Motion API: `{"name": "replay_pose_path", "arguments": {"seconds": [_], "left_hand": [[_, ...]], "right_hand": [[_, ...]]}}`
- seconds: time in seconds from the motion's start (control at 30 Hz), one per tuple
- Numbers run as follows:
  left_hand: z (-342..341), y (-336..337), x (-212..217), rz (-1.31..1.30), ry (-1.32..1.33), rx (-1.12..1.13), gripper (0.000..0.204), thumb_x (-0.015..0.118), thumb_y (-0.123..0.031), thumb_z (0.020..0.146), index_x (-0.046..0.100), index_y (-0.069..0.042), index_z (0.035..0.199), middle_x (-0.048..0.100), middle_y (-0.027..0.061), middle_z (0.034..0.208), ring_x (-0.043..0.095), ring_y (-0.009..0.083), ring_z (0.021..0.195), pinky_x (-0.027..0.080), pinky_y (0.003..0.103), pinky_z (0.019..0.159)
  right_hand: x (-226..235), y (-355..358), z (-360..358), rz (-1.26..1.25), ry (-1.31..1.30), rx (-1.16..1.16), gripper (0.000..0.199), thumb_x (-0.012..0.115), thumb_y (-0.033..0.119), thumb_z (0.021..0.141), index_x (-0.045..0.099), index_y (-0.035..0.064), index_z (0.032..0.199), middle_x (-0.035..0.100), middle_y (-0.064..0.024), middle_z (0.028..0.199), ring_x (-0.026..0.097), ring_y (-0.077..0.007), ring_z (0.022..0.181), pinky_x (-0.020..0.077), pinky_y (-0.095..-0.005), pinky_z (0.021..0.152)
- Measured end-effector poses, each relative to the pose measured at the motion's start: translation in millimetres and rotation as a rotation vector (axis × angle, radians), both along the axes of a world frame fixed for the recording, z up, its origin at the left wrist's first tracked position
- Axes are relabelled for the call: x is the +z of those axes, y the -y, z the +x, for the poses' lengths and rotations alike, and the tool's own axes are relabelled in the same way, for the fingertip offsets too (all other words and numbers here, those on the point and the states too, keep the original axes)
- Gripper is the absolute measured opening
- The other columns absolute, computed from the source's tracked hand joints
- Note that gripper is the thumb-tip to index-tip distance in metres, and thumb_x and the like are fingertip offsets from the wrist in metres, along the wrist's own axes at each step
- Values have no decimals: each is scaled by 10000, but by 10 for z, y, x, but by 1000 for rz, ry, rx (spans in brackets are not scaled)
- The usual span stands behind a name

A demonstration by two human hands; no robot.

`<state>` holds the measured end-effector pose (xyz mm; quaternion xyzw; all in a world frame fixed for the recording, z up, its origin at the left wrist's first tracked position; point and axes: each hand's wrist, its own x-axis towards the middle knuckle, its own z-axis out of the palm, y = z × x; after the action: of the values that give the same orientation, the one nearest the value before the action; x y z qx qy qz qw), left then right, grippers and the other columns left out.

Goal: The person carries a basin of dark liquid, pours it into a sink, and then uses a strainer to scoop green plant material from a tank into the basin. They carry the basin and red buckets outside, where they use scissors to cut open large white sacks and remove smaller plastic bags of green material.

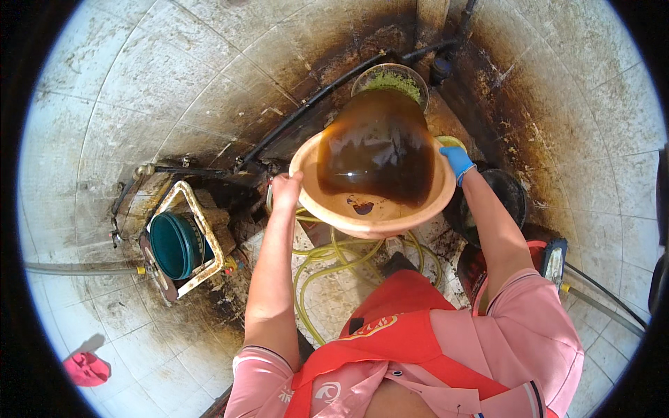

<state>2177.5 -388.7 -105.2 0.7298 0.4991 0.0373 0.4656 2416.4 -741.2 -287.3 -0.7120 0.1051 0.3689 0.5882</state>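
In front of me I hold a wide, peach-coloured plastic basin, tilted with its far side down. A broad sheet of dark brown liquid runs over its far rim, and a small dark puddle stays on the basin's near inside. My left hand, bare, is closed on the left rim. My right hand, in a blue glove, grips the right rim. Beyond the liquid stands a round container with green bits in it; the liquid hides its near part. Where the liquid lands is hidden.
A yellow hose lies coiled on the dirty floor below the basin. To the left, a dark green bucket sits by a rusty white frame. A black pipe follows the stained tiled wall. At right is a black tub.
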Motion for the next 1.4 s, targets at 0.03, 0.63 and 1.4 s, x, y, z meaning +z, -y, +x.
{"name": "replay_pose_path", "arguments": {"seconds": [0.03,0.63,1.4], "left_hand": [[95,-15,78,-86,37,-7,299,549,-171,741,566,102,862,604,144,774,572,178,655,448,292,589],[1949,343,2063,-22,315,-474,420,446,-245,842,425,50,1139,591,121,892,608,163,720,481,314,741],[-5229,1568,1237,-29,388,752,243,475,-53,817,467,40,1041,604,132,853,571,150,547,482,255,544]], "right_hand": [[39,-10,1,-18,-27,-1,353,570,238,736,566,-70,907,586,-161,829,544,-239,705,428,-373,613],[119,-504,-223,1384,-978,41,189,422,115,844,439,-9,985,536,-140,896,546,-205,734,505,-358,623],[924,-1744,-3575,657,-830,170,397,471,87,755,403,-56,1119,528,-182,1001,553,-297,885,493,-393,745]]}}
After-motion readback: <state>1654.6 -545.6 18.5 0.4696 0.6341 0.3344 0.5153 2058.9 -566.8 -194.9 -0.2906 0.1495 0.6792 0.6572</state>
